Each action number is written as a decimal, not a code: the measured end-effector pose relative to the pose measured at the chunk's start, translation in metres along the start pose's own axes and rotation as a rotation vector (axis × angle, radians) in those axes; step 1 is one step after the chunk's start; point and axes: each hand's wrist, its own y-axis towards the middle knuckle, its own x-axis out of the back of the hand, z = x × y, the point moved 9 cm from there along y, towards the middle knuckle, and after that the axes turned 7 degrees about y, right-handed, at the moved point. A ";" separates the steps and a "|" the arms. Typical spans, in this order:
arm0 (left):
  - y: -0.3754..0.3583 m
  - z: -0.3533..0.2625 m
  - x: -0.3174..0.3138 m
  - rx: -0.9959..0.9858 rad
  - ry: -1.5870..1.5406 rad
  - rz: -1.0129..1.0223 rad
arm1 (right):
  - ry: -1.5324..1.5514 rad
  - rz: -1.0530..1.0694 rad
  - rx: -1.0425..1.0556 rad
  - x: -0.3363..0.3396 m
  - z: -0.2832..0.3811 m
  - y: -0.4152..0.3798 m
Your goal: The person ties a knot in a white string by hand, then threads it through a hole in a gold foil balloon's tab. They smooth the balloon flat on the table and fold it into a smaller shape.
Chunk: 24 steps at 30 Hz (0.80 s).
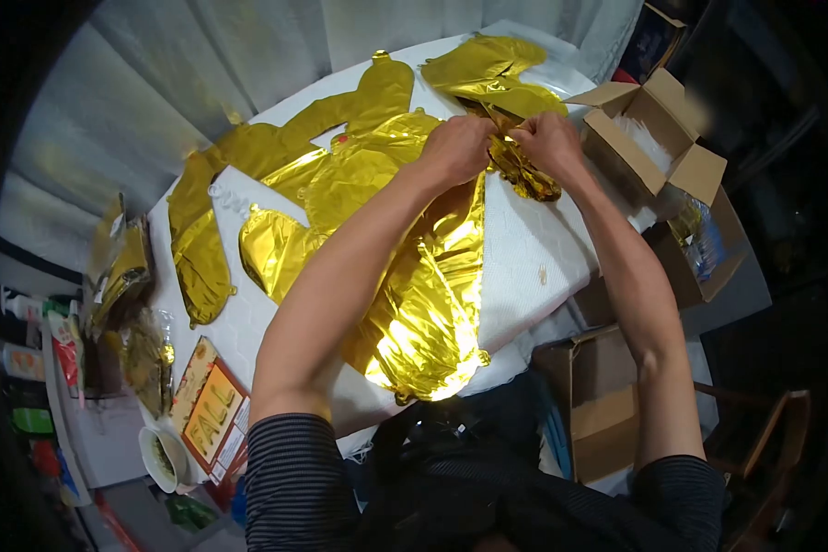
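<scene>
My left hand (458, 149) and my right hand (548, 144) are close together over the back right of the table, both closed in a pinch. Between them is a crumpled, darker gold foil balloon (524, 177), its lower end hanging over the white cover. The fingertips are partly hidden. Under my left forearm lies a large, flat gold foil balloon (423, 322), reaching toward the front edge. Another flat gold foil balloon (198, 267) stretches along the back left. A further gold foil piece (488, 69) lies just beyond my hands.
The table (534, 248) has a white quilted cover. At right stand an open cardboard box (639, 138) with white material inside and a box with clear packets (699, 239). Another cardboard box (603, 405) sits lower. A "FALL" package (213, 414) and white cup (161, 460) are at left.
</scene>
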 end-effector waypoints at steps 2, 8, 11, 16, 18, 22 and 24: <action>0.003 0.000 -0.007 -0.030 -0.033 -0.010 | -0.068 -0.047 0.051 0.010 0.013 0.005; 0.009 -0.002 -0.015 -0.034 0.039 0.079 | -0.257 -0.273 0.168 0.069 0.067 0.059; 0.011 -0.004 -0.011 -0.044 0.058 0.045 | -0.474 -0.531 0.300 0.118 0.064 0.141; 0.019 0.002 -0.015 -0.035 -0.011 0.043 | -0.287 -0.566 0.369 0.209 0.157 0.107; 0.029 0.013 -0.012 0.040 -0.100 0.057 | -0.215 -0.500 0.481 0.206 0.176 0.088; 0.025 0.042 0.028 0.540 -1.635 -0.277 | -0.460 -0.345 1.001 0.126 0.194 -0.004; 0.026 0.035 0.053 0.409 -1.726 -0.172 | -0.604 -0.265 1.068 0.094 0.194 -0.059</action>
